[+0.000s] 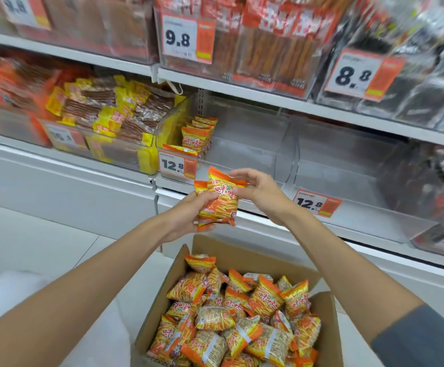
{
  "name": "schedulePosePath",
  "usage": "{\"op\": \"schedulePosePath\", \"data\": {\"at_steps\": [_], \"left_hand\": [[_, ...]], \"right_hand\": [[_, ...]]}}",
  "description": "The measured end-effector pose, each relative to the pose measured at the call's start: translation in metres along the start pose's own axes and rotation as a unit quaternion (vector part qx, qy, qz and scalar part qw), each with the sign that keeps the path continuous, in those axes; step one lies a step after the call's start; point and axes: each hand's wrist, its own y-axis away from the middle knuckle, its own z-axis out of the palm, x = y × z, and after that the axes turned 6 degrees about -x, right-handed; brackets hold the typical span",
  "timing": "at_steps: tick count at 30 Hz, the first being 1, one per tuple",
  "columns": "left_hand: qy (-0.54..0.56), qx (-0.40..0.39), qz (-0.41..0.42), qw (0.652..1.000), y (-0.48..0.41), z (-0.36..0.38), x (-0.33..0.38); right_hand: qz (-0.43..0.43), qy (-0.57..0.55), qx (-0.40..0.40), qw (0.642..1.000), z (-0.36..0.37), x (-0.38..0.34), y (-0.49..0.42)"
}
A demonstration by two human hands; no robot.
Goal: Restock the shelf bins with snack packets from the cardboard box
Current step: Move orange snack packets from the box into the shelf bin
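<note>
Left hand (186, 218) grips a stack of snack packets (222, 198); right hand (260, 192) pinches the top one. Lower packets may slip before reaching the shelf bin (244, 157).

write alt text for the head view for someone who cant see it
A person's left hand holds orange snack packets while the right hand pinches the front one, before a nearly empty clear shelf bin. Below, an open cardboard box holds many more.
</note>
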Motion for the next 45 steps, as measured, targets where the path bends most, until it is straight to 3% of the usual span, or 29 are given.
{"op": "schedulePosePath", "data": {"at_steps": [7,13,17,21,24,26,28,31,34,37,42,45], "left_hand": [[0.003,0.061,0.039,0.997,-0.008,-0.016,0.037],[-0.058,0.027,0.067,0.996,-0.026,-0.035,0.072],[-0.135,0.021,0.082,0.987,-0.047,-0.042,0.095],[-0.193,-0.036,0.075,0.978,-0.064,-0.052,0.117],[-0.228,-0.011,0.101,0.968,-0.077,-0.072,0.132],[-0.343,0.018,0.119,0.931,-0.086,-0.094,0.138],[-0.454,-0.009,0.088,0.887,-0.095,-0.111,0.141],[-0.518,-0.060,0.021,0.853,-0.107,-0.121,0.144],[-0.557,-0.067,0.008,0.828,-0.118,-0.122,0.152],[-0.625,0.000,0.074,0.777,-0.131,-0.122,0.153],[-0.730,0.115,0.134,0.660,-0.145,-0.117,0.139],[-0.729,0.143,0.135,0.655,-0.147,-0.115,0.136]], "right_hand": [[0.041,-0.025,-0.052,0.997,0.010,-0.035,-0.023],[0.073,-0.081,-0.064,0.992,0.000,-0.039,-0.059],[0.073,-0.084,-0.114,0.987,-0.009,-0.036,-0.083],[0.064,-0.145,-0.100,0.982,-0.023,-0.034,-0.101],[0.057,-0.153,-0.054,0.985,-0.039,-0.032,-0.113],[0.054,-0.151,-0.023,0.987,-0.049,-0.027,-0.119],[0.066,-0.147,0.000,0.987,-0.054,-0.019,-0.123],[0.093,-0.154,0.024,0.983,-0.056,-0.008,-0.128],[0.101,-0.163,0.041,0.981,-0.058,-0.002,-0.132],[0.101,-0.156,0.027,0.982,-0.061,0.000,-0.134],[0.097,-0.156,0.011,0.983,-0.066,0.000,-0.135],[0.102,-0.180,-0.018,0.978,-0.059,0.000,-0.138]]}}
